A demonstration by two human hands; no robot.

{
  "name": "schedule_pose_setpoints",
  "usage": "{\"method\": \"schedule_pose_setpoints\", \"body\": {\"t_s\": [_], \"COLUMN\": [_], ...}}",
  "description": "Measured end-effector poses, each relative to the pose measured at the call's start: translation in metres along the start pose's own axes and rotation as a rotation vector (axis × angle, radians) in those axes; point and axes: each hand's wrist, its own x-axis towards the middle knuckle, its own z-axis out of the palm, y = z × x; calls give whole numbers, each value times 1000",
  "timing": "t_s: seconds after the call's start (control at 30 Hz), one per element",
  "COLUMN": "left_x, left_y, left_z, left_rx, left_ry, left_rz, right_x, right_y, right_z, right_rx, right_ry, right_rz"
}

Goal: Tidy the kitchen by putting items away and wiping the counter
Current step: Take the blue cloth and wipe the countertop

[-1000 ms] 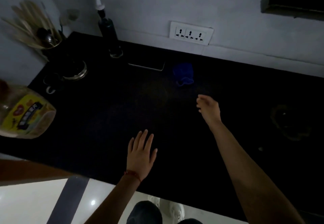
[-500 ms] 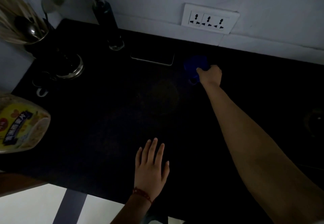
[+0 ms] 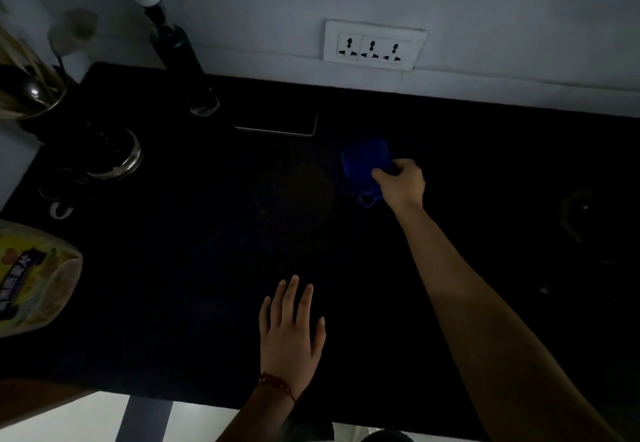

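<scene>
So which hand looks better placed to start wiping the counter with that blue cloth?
The right hand: it already grips the blue cloth near the back of the dark counter. The left hand lies flat near the front edge, apart from the cloth.

Right hand [image 3: 401, 183] grips blue cloth [image 3: 365, 164] on dark counter [image 3: 207, 268]. Left hand [image 3: 291, 331] flat near front edge, fingers straight. Phone [image 3: 277, 125] beside dark bottle [image 3: 180, 57] by wall; socket strip [image 3: 374, 45] above. Yellow-labelled bottle [image 3: 31, 275] far left.

Two hands [image 3: 292, 334], one cloth [image 3: 363, 164], perhaps one phone [image 3: 277, 123].
</scene>
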Motion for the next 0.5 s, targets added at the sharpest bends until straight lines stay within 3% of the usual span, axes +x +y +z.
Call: {"method": "schedule_pose_setpoints", "body": {"t_s": [0.27, 0.37, 0.5], "left_x": [1, 0, -13], "left_y": [2, 5, 30], "left_z": [-7, -7, -6], "left_rx": [-35, -43, -93], "left_ry": [-27, -36, -43], "left_rz": [48, 74, 173], "right_x": [-82, -125, -192], "right_y": [49, 78, 137], "right_z": [-63, -106, -168], "right_rx": [52, 230, 420], "right_ry": [122, 130, 245], "right_rz": [176, 267, 245]}}
